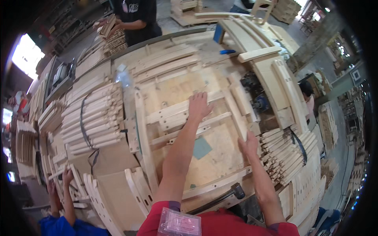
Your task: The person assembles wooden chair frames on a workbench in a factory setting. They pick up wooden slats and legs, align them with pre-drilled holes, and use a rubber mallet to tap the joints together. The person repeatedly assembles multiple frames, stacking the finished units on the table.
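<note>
At centre lies a ladder-like frame of pale wooden rails and slats, seemingly mostly laid together; joints may still need seating, their fit too small to tell. Your left hand rests open, palm down, towards 12 o'clock; your right hand curls around the frame's right rail at 4. A black-headed mallet lies unheld at 5.

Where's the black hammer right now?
In the head view, the black hammer lies low, right of centre, between the wooden frame's near rail and the red shirt.
</note>
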A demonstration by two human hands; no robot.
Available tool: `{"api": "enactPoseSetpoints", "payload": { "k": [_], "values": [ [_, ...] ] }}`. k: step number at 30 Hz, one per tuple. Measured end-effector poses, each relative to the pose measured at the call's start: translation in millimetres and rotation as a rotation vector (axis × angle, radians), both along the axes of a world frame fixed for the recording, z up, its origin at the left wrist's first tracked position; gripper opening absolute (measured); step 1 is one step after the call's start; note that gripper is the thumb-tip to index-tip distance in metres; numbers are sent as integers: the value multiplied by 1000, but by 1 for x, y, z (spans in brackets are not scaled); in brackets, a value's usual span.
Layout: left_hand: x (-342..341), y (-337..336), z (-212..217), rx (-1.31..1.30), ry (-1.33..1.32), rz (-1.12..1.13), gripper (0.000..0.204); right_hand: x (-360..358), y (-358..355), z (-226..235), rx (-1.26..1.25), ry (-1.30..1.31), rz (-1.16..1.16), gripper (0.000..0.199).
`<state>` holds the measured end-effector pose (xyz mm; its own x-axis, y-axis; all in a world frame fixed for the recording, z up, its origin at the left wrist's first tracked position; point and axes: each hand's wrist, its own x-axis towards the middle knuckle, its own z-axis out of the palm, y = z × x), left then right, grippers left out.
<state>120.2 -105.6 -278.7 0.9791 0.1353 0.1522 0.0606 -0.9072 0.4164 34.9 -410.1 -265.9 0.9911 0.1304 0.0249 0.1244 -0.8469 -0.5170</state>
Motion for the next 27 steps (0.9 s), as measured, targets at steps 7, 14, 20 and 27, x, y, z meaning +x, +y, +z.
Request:
{"api": "enactPoseSetpoints", "payload": {
  "k": [7, 14, 20, 27],
  "values": [
    [-4, 2, -3, 29, -121, -17, 58, -3, 0, 6, 2, 28, -50, 43],
    [-22, -68, 10, 81, -48, -503, 45, -3, -18, -4, -55, 7, -49, 54],
    [-23, -64, -15, 145, -93, -460, 32, 2, -10, -2, -83, -40, -14, 55],
    [-26, -63, -16, 126, -121, -491, 28, 0, -10, -7, -61, -68, -16, 53]
  ]
}}
